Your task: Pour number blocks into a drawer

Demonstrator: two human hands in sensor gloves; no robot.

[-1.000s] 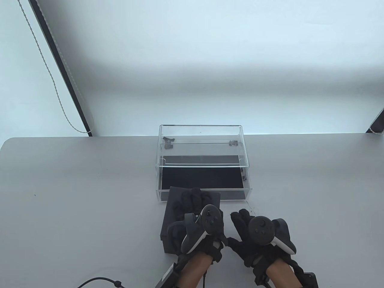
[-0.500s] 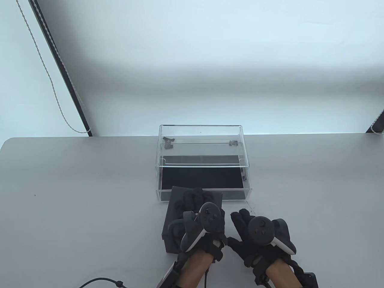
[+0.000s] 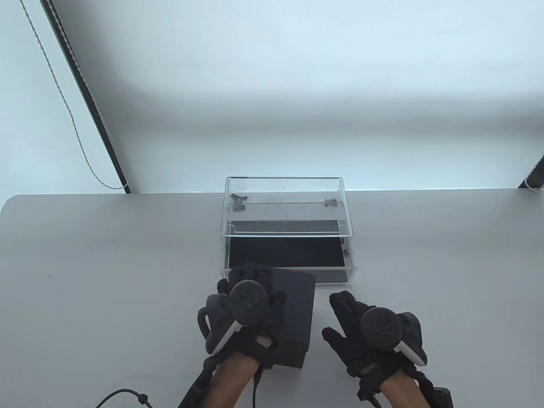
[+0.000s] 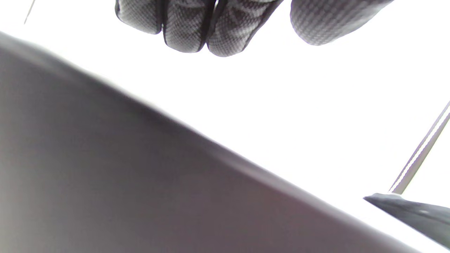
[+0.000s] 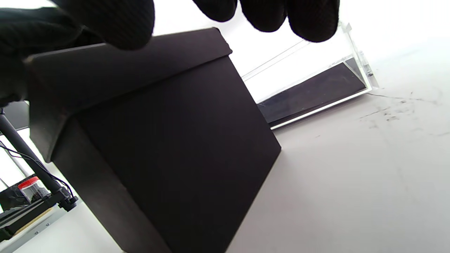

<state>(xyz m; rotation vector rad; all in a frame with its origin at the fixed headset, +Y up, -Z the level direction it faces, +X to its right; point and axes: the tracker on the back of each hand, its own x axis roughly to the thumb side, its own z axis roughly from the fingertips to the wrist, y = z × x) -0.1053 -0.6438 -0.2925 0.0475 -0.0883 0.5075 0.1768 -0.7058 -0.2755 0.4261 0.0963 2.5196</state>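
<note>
**Closed dark box beside the open clear drawer**

The number blocks cannot be seen in any view. A dark box (image 3: 293,314) stands on the grey worktop (image 3: 106,263), and its lid is on, so what is inside is hidden. The left hand (image 3: 246,306) lies on the left part of the lid and covers that side of the box. Its fingers reach over the far left edge of the lid, but whether they curl round the box or only rest on it I cannot tell. In the left wrist view the fingertips (image 4: 186,24) hang close together in front of a very bright background, and a blurred grey surface fills the lower part of that view; it is too blurred to name.

The right hand (image 3: 361,327) is just to the right of the box, apart from it, low over the worktop. Its fingers are relaxed and spread a little, and it holds nothing. The right wrist view shows the box (image 5: 158,140) from low down, with the lid overhanging the body.

The clear drawer unit (image 3: 289,229) stands just behind the box. Its drawer (image 3: 297,255) is pulled out toward the person and has a black bottom. No blocks show on it. Small dark fittings sit at the back corners of the unit, too small to identify.
</note>
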